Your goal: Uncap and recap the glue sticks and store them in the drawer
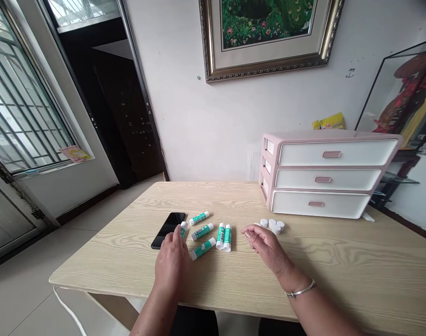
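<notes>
The glue sticks (202, 231) are green and white, the caps (272, 225) white, the phone (168, 229) black. The counter (339, 261) shows pale wood grain; the drawer unit (339, 152) is pink with white fronts.

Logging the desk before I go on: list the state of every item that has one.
drawer unit, all three drawers shut
phone, lying flat, screen dark
glue sticks, five lying flat, untouched
caps, loose, clustered together
left hand, fingertips on sixth glue stick, grip unclear
right hand, fingers curled, grip unclear
</notes>
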`<state>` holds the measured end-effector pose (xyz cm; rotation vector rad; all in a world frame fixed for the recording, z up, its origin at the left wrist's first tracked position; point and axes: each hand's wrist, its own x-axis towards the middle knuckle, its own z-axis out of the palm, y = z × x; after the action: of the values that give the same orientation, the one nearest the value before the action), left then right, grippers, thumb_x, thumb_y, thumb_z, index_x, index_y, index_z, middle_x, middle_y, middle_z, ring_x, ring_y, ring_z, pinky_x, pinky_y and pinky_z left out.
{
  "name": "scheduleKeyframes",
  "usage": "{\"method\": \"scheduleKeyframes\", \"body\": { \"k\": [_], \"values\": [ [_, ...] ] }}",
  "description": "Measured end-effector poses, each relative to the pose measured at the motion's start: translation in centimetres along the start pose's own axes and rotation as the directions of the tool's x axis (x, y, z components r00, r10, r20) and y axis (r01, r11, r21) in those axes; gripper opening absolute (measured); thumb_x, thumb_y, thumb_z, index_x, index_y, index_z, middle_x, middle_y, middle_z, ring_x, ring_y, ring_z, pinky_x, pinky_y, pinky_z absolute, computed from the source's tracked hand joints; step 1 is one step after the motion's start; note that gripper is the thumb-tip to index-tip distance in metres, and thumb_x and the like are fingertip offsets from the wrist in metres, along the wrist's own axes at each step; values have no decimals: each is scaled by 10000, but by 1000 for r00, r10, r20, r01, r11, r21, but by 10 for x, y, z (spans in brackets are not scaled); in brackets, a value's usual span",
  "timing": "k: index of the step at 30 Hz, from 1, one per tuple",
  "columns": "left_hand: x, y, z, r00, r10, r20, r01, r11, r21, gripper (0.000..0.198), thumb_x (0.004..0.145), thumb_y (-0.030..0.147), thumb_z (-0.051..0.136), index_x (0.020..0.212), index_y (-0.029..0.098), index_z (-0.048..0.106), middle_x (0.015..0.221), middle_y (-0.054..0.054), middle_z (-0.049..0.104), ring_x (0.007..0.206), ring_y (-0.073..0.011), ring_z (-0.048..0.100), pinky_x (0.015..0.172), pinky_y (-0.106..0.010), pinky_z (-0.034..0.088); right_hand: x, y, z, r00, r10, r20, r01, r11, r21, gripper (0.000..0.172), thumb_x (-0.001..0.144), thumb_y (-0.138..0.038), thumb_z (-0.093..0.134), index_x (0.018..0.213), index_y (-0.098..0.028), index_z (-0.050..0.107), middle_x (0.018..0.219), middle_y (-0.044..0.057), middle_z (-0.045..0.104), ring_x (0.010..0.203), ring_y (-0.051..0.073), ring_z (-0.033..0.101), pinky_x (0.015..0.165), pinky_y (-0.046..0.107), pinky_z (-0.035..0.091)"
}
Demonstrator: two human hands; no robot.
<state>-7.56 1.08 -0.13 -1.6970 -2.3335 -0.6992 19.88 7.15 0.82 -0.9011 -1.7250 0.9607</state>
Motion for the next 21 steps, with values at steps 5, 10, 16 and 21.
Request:
{"method": "scheduleKeyframes", "body": {
  "k": [5,10,16,21],
  "values": [
    [4,3,8,998,48,39,-54,983,174,444,964,142,407,1388,116,536,1144,-153,658,1058,-269,603,902,-344,460,0,2,0,1000,6,2,-6,1000,-7,404,943,-558,517,898,-193,683,722,7,544,645,142,468,571,251,414],
    [5,3,7,996,74,52,-83,978,193,385,986,189,397,1280,119,635,1120,-151,686,1035,-284,603,871,-358,467,0,1,0,1000,6,17,-6,1000,-1,379,945,-540,528,889,-193,670,729,0,533,651,139,457,587,253,408],
    [4,3,-2,992,117,53,-125,976,177,326,986,257,419,1085,172,717,1024,-124,709,991,-303,601,824,-374,460,0,1,0,1000,-9,13,9,999,-38,382,951,-536,519,878,-196,678,693,-5,518,636,143,446,585,261,399],
    [22,8,-11,980,180,87,-191,970,148,337,978,277,427,1166,197,696,1081,-121,709,1057,-310,595,908,-387,441,3,8,-1,985,-27,-168,10,995,-104,371,953,-518,522,825,-195,651,680,6,535,657,161,464,610,276,401]
  ]
}}
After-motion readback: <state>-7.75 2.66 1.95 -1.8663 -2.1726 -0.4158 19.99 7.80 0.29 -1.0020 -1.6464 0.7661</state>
